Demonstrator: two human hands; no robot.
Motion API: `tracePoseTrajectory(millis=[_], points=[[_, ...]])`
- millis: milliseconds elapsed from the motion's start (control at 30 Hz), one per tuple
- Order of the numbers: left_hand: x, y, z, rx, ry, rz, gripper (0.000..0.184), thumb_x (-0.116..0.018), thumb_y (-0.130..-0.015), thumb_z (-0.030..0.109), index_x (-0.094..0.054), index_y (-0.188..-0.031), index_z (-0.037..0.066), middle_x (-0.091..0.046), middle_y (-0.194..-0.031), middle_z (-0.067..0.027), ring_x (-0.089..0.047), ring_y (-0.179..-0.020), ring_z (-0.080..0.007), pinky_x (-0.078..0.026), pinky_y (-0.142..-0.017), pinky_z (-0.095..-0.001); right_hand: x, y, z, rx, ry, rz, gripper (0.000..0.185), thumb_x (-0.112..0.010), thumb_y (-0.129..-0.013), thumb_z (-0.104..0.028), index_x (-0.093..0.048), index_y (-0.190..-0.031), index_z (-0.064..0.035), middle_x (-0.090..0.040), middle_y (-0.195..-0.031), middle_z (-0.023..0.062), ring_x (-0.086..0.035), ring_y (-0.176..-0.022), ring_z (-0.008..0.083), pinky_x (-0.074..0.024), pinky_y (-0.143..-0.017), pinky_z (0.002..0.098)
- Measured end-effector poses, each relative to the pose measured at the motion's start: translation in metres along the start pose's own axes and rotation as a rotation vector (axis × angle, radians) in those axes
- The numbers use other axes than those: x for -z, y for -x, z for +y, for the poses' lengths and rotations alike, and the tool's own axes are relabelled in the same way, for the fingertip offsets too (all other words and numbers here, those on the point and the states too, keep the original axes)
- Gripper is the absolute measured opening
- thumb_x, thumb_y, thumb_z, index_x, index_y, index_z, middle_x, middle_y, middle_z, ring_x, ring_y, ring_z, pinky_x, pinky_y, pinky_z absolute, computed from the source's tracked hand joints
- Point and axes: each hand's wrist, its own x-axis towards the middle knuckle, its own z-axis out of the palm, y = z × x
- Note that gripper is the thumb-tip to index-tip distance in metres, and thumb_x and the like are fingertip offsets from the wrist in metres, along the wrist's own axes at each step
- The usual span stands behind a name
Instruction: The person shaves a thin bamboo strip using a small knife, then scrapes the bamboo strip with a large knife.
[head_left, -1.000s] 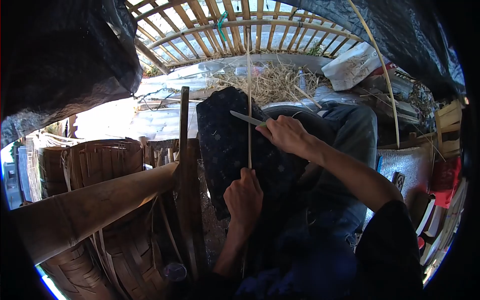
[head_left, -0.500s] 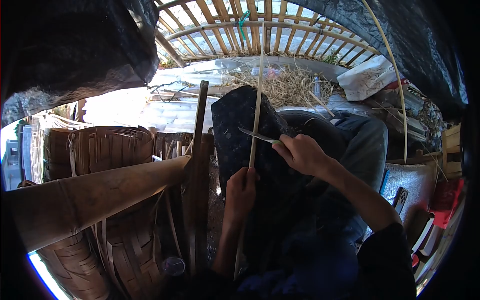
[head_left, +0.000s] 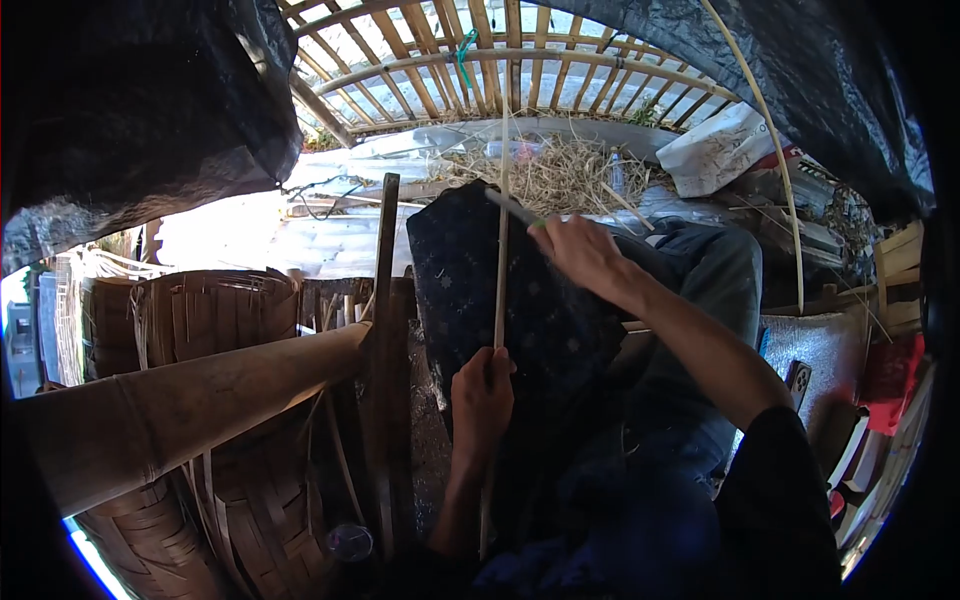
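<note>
A long pale bamboo strip (head_left: 502, 270) runs lengthwise over a dark patterned cloth (head_left: 445, 265) on my lap. My left hand (head_left: 483, 390) is closed around the strip near its lower part, and the strip's tail passes down along the forearm. My right hand (head_left: 580, 255) grips a knife (head_left: 513, 208) by its greenish handle, most of which the fingers hide. The knife's blade points up and left and crosses the strip well above my left hand. Whether the edge bites into the strip I cannot tell.
A thick bamboo pole (head_left: 200, 395) juts in from the left, ending by an upright wooden post (head_left: 384, 280). Woven baskets (head_left: 215, 315) stand behind and below it. Straw shavings (head_left: 560, 175) lie ahead before a bamboo lattice (head_left: 500, 70). At right are a phone (head_left: 798, 382) and a red bag (head_left: 890, 385).
My right hand has moved the knife up along the strip, away from my left hand. The left hand keeps its grip. The whole view has shifted slightly.
</note>
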Motion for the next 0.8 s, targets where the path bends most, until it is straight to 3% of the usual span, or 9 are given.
tracePoseTrajectory(millis=[67, 100, 133, 200, 267, 333, 533, 800], points=[[-0.001, -0.005, -0.02, -0.002, 0.059, -0.015, 0.032, -0.047, -0.098, 0.022, -0.056, -0.077, -0.001, -0.051, -0.056, -0.0071, -0.05, -0.048, -0.0132, -0.036, -0.046, -0.0311, 0.005, -0.019, 0.025, -0.054, -0.127, 0.277, 0.039, -0.045, -0.098, -0.032, -0.055, -0.077, 0.0, -0.057, -0.055, 0.0143, -0.059, -0.047, 0.0305, -0.0472, -0.042, 0.0408], [-0.002, -0.005, -0.028, 0.019, 0.123, -0.026, 0.033, -0.046, -0.098, 0.023, -0.056, -0.077, 0.0, -0.047, -0.053, -0.0032, -0.046, -0.046, -0.0096, -0.033, -0.044, -0.0288, -0.006, -0.022, 0.038, 0.084, -0.139, 0.409, 0.037, -0.045, -0.099, -0.03, -0.053, -0.08, 0.0008, -0.053, -0.053, 0.0131, -0.054, -0.043, 0.0291, -0.0418, -0.041, 0.0408], [0.002, -0.004, -0.024, 0.034, 0.127, -0.016, 0.033, -0.046, -0.098, 0.023, -0.056, -0.077, 0.0, -0.047, -0.053, -0.0032, -0.046, -0.046, -0.0096, -0.033, -0.044, -0.0288, 0.008, -0.018, 0.023, 0.094, -0.146, 0.395, 0.037, -0.045, -0.099, -0.03, -0.053, -0.08, 0.0008, -0.053, -0.053, 0.0131, -0.054, -0.043, 0.0291, -0.0418, -0.041, 0.0408], [0.011, -0.007, -0.009, 0.176, 0.282, -0.067, 0.035, -0.044, -0.1, 0.027, -0.055, -0.078, 0.003, -0.041, -0.052, 0.0036, -0.038, -0.046, -0.0037, -0.028, -0.042, -0.024, 0.036, 0.006, -0.006, 0.0, -0.557, 0.181, 0.036, -0.045, -0.099, -0.03, -0.051, -0.081, 0.0013, -0.053, -0.054, 0.0144, -0.052, -0.043, 0.0289, -0.0402, -0.043, 0.0417], [0.014, -0.01, -0.01, 0.173, 0.335, -0.094, 0.035, -0.043, -0.1, 0.029, -0.055, -0.079, 0.004, -0.04, -0.053, 0.005, -0.038, -0.046, -0.0024, -0.028, -0.041, -0.0226, 0.036, 0.028, -0.018, 0.06, -0.574, 0.112, 0.036, -0.046, -0.098, -0.03, -0.052, -0.079, 0.0005, -0.054, -0.055, 0.0165, -0.056, -0.047, 0.0314, -0.0413, -0.045, 0.0427], [0.018, -0.01, -0.012, 0.181, 0.374, -0.118, 0.035, -0.043, -0.101, 0.03, -0.055, -0.08, 0.005, -0.04, -0.053, 0.0065, -0.037, -0.046, -0.0011, -0.027, -0.041, -0.0211, 0.043, 0.047, -0.03, 0.139, -0.495, -0.111, 0.038, -0.047, -0.097, -0.032, -0.052, -0.076, -0.0008, -0.056, -0.055, 0.017, -0.06, -0.051, 0.0346, -0.0444, -0.047, 0.044], [0.013, -0.007, -0.014, 0.2, 0.39, -0.139, 0.034, -0.043, -0.101, 0.03, -0.055, -0.081, 0.004, -0.04, -0.051, 0.0062, -0.038, -0.043, -0.0014, -0.028, -0.039, -0.0214, 0.037, 0.064, -0.043, 0.226, -0.244, -0.214, 0.046, -0.046, -0.096, -0.04, -0.054, -0.071, -0.0026, -0.057, -0.053, 0.0168, -0.061, -0.052, 0.0353, -0.0507, -0.049, 0.0442], [0.007, -0.006, -0.014, 0.179, 0.327, -0.039, 0.034, -0.043, -0.1, 0.026, -0.055, -0.079, 0.003, -0.04, -0.05, 0.0042, -0.039, -0.042, -0.003, -0.028, -0.039, -0.0226, 0.032, 0.059, -0.048, 0.174, -0.202, -0.247, 0.046, -0.047, -0.096, -0.041, -0.054, -0.069, -0.0037, -0.056, -0.051, 0.0159, -0.062, -0.051, 0.0345, -0.0512, -0.048, 0.0428]])
